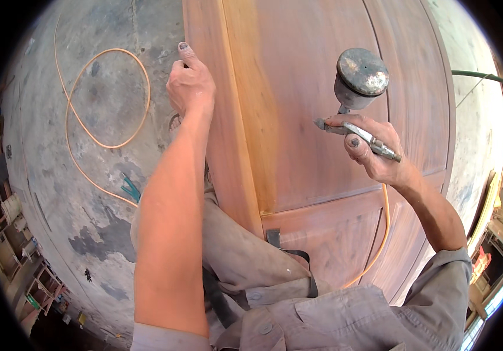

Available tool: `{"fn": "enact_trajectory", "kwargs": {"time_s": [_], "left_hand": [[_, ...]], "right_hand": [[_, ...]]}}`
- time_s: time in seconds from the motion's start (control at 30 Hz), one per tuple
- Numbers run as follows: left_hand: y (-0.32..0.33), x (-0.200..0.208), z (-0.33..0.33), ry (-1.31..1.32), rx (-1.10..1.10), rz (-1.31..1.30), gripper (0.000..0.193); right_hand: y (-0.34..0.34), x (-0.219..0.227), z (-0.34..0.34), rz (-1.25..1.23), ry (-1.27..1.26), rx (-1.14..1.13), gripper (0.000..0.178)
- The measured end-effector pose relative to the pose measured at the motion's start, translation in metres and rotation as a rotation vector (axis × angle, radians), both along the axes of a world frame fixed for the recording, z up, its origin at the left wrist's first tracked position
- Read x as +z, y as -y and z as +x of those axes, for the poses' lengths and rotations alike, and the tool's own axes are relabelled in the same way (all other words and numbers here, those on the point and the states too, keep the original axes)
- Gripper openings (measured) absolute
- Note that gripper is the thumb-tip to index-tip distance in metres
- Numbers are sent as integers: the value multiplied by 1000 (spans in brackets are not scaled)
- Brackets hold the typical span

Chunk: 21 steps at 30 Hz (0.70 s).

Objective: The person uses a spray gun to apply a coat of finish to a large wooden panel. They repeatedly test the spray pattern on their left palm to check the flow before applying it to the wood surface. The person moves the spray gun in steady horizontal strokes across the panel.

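Note:
My right hand (383,152) is wrapped round a metal spray gun (365,138), its nozzle pointing left over a brown wooden panelled door (321,76). A round grey paint cup (361,76) with a worn metal lid sits on the gun. My left hand (191,85) is at the door's left edge, fingers curled and thumb sticking up. Whether those fingers grip the edge or anything else is hidden. A lighter yellow-brown band (248,111) runs along the door's frame beside the panel.
An orange air hose (385,228) hangs from below my right hand across the door. More hose (146,99) lies looped on the stained concrete floor (102,234) at left, near a green tie (130,188). My bent leg (245,245) is against the door. Cluttered shelving (40,286) stands at lower left.

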<state>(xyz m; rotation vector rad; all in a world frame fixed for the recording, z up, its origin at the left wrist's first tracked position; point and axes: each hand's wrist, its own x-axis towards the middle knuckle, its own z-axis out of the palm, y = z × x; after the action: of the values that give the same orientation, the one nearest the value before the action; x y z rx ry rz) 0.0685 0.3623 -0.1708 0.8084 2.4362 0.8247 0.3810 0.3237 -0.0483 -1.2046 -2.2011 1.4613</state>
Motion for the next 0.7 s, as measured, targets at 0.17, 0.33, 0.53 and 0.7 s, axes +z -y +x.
{"fn": "enact_trajectory", "kwargs": {"time_s": [0.17,0.33,0.53,0.7], "left_hand": [[8,-8,-14,125,58,118,77],[82,25,-71,168,-194,218,59],[254,112,-101,-190,-587,-121,29],[295,99,-79,-202,-588,-50,20]], "right_hand": [[26,0,8,-6,-17,47,33],[42,1,16,-181,-14,67,34],[31,-7,10,-37,-42,-8,34],[28,1,1,-27,34,-76,38]]}}
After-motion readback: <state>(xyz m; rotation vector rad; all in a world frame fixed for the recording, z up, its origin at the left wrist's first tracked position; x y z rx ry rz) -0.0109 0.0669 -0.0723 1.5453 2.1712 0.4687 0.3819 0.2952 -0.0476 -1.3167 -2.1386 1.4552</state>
